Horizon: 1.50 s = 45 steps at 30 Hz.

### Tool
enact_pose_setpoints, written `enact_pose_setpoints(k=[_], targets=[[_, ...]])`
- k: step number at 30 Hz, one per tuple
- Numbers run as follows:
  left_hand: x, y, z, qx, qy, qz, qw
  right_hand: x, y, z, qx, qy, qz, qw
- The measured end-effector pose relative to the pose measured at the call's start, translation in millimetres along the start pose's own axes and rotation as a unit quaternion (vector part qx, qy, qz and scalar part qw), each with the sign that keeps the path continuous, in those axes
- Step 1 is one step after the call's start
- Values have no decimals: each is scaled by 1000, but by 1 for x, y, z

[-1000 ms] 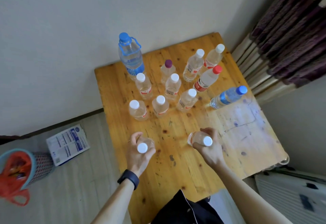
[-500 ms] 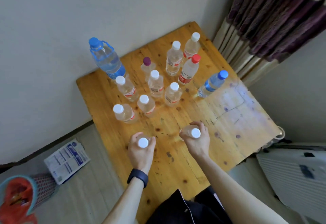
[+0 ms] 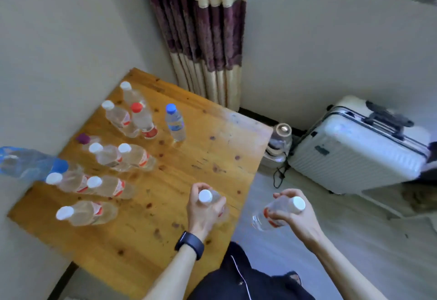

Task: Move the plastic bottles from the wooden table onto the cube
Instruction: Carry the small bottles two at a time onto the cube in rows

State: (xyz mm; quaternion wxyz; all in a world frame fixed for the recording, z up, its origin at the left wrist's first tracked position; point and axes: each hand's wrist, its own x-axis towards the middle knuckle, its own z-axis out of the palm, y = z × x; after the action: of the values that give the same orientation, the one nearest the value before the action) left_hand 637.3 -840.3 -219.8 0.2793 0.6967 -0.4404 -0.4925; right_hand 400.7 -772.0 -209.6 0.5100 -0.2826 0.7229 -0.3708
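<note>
The left hand (image 3: 203, 214) curls its fingers round a white-capped bottle (image 3: 205, 196) over the wooden worktop (image 3: 212, 143), close to its right edge. The right hand (image 3: 298, 221) grips a second white-capped bottle (image 3: 279, 208), tilted, out past that edge and above the floor (image 3: 354, 240). The other plastic bottles (image 3: 136, 157) stand grouped on the worktop's left part toward the wall, among them a blue-capped bottle (image 3: 175, 122) and a red-capped bottle (image 3: 143, 120); a white suitcase (image 3: 354, 150) sits on the floor to the right, and a striped curtain (image 3: 205, 39) hangs in the corner.
</note>
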Motion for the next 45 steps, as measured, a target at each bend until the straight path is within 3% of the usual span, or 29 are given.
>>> enact_pose_setpoints(k=[8, 14, 17, 22, 27, 35, 38, 40, 42, 45], targets=[[-79, 94, 172, 44, -200, 151, 967, -87, 41, -189, 148, 205, -55, 966], [-196, 126, 329, 91, -333, 231, 910, -160, 88, -318, 211, 334, -108, 912], [-271, 138, 403, 116, -388, 270, 874, -200, 117, -374, 227, 422, -107, 871], [-381, 158, 511, 157, -483, 311, 803, -273, 175, -456, 273, 573, -51, 771], [-481, 165, 612, 190, -588, 341, 708, -349, 218, -532, 297, 669, -14, 682], [-637, 149, 778, 249, -699, 385, 548, -434, 294, -671, 245, 746, 66, 616], [-699, 140, 830, 298, -729, 412, 458, -461, 316, -715, 211, 768, 98, 597], [-744, 131, 866, 325, -742, 449, 378, -482, 340, -745, 206, 773, 115, 589], [-787, 117, 895, 345, -746, 475, 314, -505, 366, -769, 224, 786, 139, 559], [-851, 94, 937, 359, -755, 460, 298, -538, 412, -799, 251, 804, 163, 514]])
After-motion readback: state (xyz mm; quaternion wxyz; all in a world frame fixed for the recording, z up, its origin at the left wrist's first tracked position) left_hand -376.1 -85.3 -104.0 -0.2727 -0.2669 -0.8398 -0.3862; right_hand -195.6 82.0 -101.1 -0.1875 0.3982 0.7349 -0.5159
